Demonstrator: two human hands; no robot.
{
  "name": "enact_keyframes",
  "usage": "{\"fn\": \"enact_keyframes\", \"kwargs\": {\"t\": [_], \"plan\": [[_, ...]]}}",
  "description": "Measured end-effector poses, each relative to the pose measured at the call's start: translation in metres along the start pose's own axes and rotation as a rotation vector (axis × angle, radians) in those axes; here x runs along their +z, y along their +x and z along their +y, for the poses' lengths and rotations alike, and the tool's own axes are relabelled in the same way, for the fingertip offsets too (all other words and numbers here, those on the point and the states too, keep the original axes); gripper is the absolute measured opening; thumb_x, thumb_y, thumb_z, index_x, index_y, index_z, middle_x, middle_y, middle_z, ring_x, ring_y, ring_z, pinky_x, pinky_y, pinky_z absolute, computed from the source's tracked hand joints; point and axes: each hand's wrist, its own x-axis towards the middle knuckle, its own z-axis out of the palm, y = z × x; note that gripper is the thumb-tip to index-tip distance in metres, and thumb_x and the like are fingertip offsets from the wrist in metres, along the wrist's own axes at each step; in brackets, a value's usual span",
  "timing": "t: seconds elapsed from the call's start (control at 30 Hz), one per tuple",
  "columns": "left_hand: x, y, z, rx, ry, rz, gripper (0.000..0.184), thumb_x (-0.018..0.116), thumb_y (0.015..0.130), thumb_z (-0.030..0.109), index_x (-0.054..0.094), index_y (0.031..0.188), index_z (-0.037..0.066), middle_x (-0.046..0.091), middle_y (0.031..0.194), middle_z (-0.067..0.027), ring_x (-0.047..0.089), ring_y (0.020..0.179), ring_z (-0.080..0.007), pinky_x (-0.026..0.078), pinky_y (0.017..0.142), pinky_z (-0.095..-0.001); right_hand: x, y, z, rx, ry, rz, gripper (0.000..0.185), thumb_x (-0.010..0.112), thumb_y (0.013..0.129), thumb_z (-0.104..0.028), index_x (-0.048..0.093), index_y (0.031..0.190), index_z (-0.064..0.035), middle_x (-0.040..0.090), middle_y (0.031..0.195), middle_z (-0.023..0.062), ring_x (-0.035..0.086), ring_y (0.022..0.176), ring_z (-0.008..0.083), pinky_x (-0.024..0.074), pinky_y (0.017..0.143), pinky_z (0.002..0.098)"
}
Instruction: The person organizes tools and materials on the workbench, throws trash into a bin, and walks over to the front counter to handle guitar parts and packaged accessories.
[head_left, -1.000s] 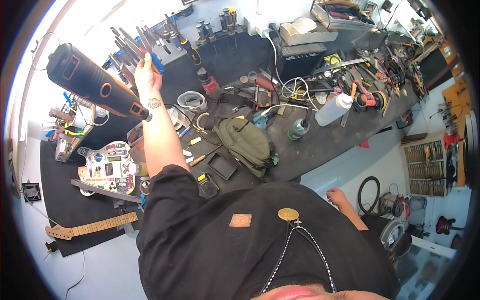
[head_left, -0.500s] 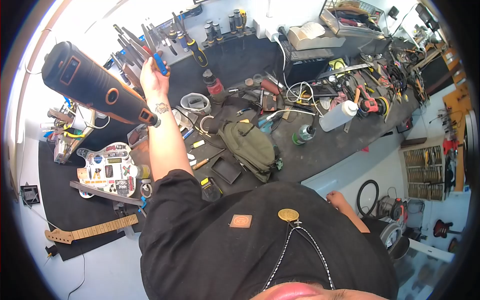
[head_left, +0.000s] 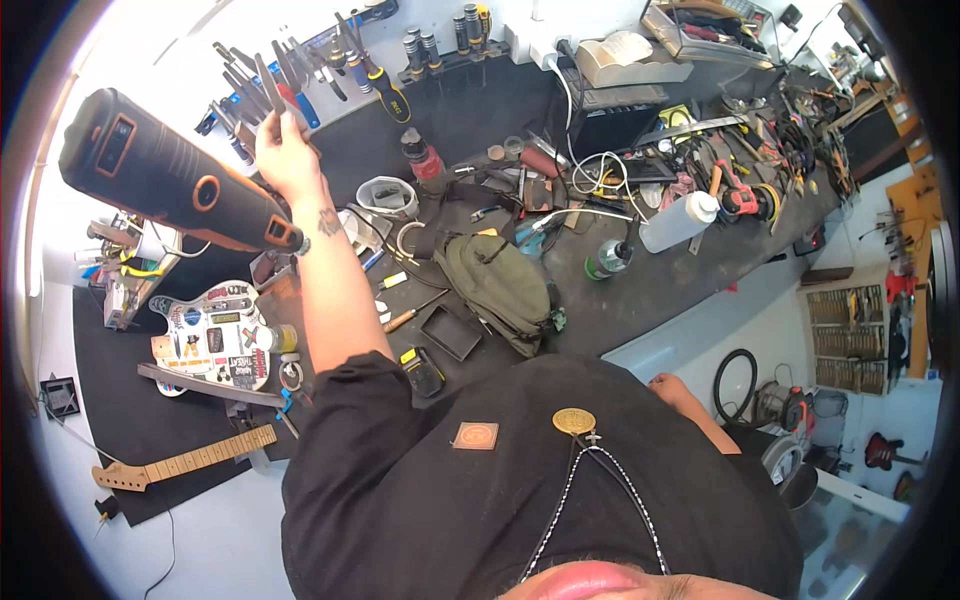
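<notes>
I'm getting a dark grey tabletop (head_left: 600, 305), an olive-green bag (head_left: 492, 290) and a white guitar body (head_left: 212, 340) plastered with multicoloured stickers (head_left: 243, 368). The tool handle (head_left: 309, 113) is bright blue, the screwdriver (head_left: 391, 98) yellow and black, and that chunky gadget (head_left: 160, 165) black with orange trim (head_left: 206, 181). Shirt (head_left: 420, 510) reads black to me, patch (head_left: 476, 436) orangey-brown, beads (head_left: 562, 500) black and white.

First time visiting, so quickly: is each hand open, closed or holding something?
Left hand: at the tools, grip unclear.
Right hand: partly hidden, can't be told.
</notes>
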Motion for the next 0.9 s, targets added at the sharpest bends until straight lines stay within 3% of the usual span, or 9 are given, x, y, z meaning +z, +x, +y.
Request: {"fn": "enact_keyframes", "kwargs": {"t": [0.23, 0.4, 0.47, 0.6, 0.63, 0.67, 0.77, 0.83, 0.9], "plan": [[0.008, 0.009, -0.027, -0.059, -0.083, 0.036, 0.039, 0.073, 0.097, 0.011, 0.055, 0.127, -0.007, 0.069, 0.103, -0.0124, 0.068, 0.082, -0.0149, 0.055, 0.069, -0.0269, -0.013, 0.017, 0.003, 0.060, 0.111, -0.003, 0.025, 0.068, 0.093, -0.025, 0.069, 0.105, -0.0029, 0.072, 0.087, 0.0088, 0.069, 0.069, 0.0187, 0.0523, 0.055, 0.0338], [-0.001, -0.091, -0.081, -0.170, 0.237, 0.093, 0.038, 0.070, 0.096, 0.013, 0.051, 0.124, -0.006, 0.062, 0.094, -0.0058, 0.061, 0.076, -0.0178, 0.053, 0.072, -0.0332, 0.006, 0.010, 0.004, 0.052, 0.173, 0.011, 0.026, 0.068, 0.092, -0.024, 0.070, 0.105, -0.0017, 0.072, 0.086, 0.0095, 0.069, 0.069, 0.0198, 0.0535, 0.058, 0.0357], [0.013, -0.156, -0.085, -0.065, 0.287, -0.018, 0.029, 0.069, 0.094, 0.011, 0.058, 0.117, -0.003, 0.064, 0.091, -0.0052, 0.062, 0.077, -0.0206, 0.053, 0.077, -0.0372, 0.015, 0.008, 0.008, 0.079, 0.131, 0.008, 0.027, 0.069, 0.091, -0.024, 0.071, 0.105, -0.0013, 0.073, 0.085, 0.0102, 0.070, 0.069, 0.0202, 0.0547, 0.060, 0.0368], [0.082, -0.180, -0.099, 0.002, 0.581, -0.696, 0.016, 0.066, 0.093, 0.012, 0.068, 0.101, -0.001, 0.074, 0.093, -0.0223, 0.073, 0.089, -0.0369, 0.055, 0.082, -0.0437, 0.027, -0.010, 0.019, 0.049, 0.038, 0.048, 0.031, 0.070, 0.085, -0.028, 0.074, 0.100, -0.0010, 0.075, 0.097, 0.0192, 0.072, 0.090, 0.0330, 0.0569, 0.084, 0.0432], [0.100, -0.178, -0.119, 0.085, 0.594, -0.794, 0.018, 0.062, 0.092, 0.010, 0.068, 0.104, -0.002, 0.073, 0.099, -0.0279, 0.071, 0.096, -0.0437, 0.056, 0.084, -0.0484, 0.027, -0.013, 0.022, 0.067, 0.032, 0.054, 0.032, 0.070, 0.085, -0.029, 0.075, 0.102, -0.0015, 0.075, 0.099, 0.0194, 0.072, 0.093, 0.0343, 0.0565, 0.086, 0.0435], [0.113, -0.177, -0.144, 0.094, 0.714, -0.834, 0.017, 0.061, 0.091, 0.009, 0.068, 0.103, -0.002, 0.073, 0.099, -0.0276, 0.071, 0.097, -0.0442, 0.056, 0.084, -0.0498, 0.028, -0.016, 0.026, 0.083, 0.028, 0.064, 0.033, 0.070, 0.085, -0.030, 0.075, 0.103, -0.0020, 0.075, 0.100, 0.0196, 0.071, 0.097, 0.0356, 0.0560, 0.088, 0.0438], [0.150, -0.167, -0.199, 0.077, 1.077, -0.987, 0.019, 0.054, 0.089, 0.005, 0.067, 0.100, -0.002, 0.073, 0.101, -0.0269, 0.070, 0.102, -0.0453, 0.057, 0.087, -0.0540, 0.041, -0.022, 0.049, 0.098, 0.177, 0.191, 0.026, 0.071, 0.087, -0.022, 0.073, 0.102, -0.0011, 0.074, 0.086, 0.0129, 0.071, 0.071, 0.0227, 0.0574, 0.070, 0.0394], [0.151, -0.157, -0.268, 0.137, 1.207, -1.221, 0.024, 0.055, 0.091, 0.011, 0.074, 0.102, -0.001, 0.073, 0.106, -0.0273, 0.071, 0.103, -0.0447, 0.058, 0.089, -0.0521, 0.050, -0.038, 0.064, 0.076, 0.213, 0.251, 0.027, 0.071, 0.087, -0.022, 0.073, 0.102, 0.0000, 0.075, 0.087, 0.0127, 0.072, 0.075, 0.0240, 0.0575, 0.072, 0.0405], [0.153, -0.157, -0.289, 0.110, 1.271, -1.193, 0.029, 0.053, 0.095, 0.014, 0.076, 0.107, 0.001, 0.073, 0.109, -0.0268, 0.072, 0.105, -0.0426, 0.058, 0.091, -0.0532, 0.057, -0.056, 0.062, 0.097, 0.228, 0.309, 0.030, 0.070, 0.088, -0.024, 0.073, 0.102, 0.0017, 0.075, 0.088, 0.0137, 0.072, 0.080, 0.0257, 0.0570, 0.075, 0.0413]]}}
